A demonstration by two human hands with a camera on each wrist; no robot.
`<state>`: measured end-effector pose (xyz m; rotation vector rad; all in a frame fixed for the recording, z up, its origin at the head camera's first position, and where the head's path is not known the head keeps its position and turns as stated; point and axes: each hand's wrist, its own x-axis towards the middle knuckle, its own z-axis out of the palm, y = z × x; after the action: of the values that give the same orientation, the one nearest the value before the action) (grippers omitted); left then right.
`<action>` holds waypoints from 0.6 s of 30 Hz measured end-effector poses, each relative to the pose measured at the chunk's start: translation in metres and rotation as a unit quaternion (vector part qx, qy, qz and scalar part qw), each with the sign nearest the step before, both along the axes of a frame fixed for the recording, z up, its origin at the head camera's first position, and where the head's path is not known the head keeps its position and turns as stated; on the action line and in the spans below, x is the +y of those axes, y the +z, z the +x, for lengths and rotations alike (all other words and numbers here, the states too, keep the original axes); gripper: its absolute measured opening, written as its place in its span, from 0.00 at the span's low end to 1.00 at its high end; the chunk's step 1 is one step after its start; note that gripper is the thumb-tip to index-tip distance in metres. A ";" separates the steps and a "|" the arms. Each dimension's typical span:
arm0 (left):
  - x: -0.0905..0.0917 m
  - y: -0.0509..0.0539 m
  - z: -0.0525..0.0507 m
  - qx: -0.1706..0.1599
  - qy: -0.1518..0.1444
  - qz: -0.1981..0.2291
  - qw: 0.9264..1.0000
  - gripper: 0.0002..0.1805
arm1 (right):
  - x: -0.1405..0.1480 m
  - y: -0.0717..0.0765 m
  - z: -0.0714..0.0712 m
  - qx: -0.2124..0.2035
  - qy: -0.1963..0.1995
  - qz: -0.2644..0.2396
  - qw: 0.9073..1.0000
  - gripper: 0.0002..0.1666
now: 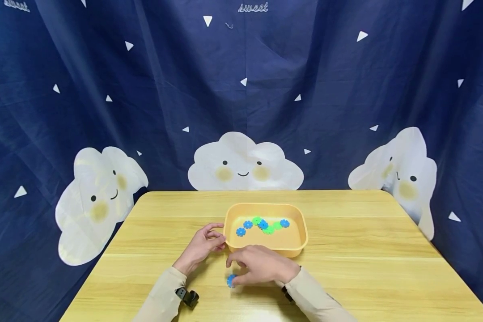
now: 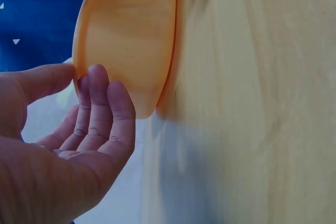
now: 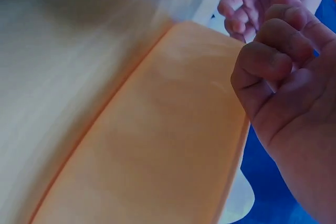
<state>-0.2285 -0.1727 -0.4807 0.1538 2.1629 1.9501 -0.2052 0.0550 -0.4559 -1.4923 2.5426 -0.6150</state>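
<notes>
In the head view my left hand (image 1: 201, 247) holds the left end of the orange tray (image 1: 261, 245). The left wrist view has the thumb of this hand (image 2: 79, 145) at the rim and its fingers against the outer wall of the tray (image 2: 131, 40). My right hand (image 1: 263, 266) hangs in front of the tray, fingers bent, index finger and thumb apart. Its thumb tip overlaps a blue notched disc (image 1: 230, 281); whether they touch, I cannot tell. In the right wrist view this hand (image 3: 299, 93) shows loosely curled fingers, with no disc visible.
Inside the tray lie several blue and green notched discs, among them a blue one (image 1: 240, 232) at the left and another blue one (image 1: 284, 223) at the right. The wooden table (image 1: 366, 259) extends to a dark blue curtain (image 1: 241, 103) with cloud prints.
</notes>
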 end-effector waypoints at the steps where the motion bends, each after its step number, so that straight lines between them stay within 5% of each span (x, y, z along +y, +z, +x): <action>1: 0.000 0.000 0.000 0.000 0.000 0.001 1.000 0.28 | 0.001 0.001 -0.001 0.000 -0.002 -0.004 1.000 0.19; 18: 0.001 0.000 0.000 -0.001 0.003 0.005 1.000 0.29 | 0.034 0.026 -0.019 -0.024 -0.091 -0.051 0.994 0.20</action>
<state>-0.2284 -0.1720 -0.4809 0.1465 2.1556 1.9625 -0.2240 0.0889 -0.4294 -1.2672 2.6665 -0.8062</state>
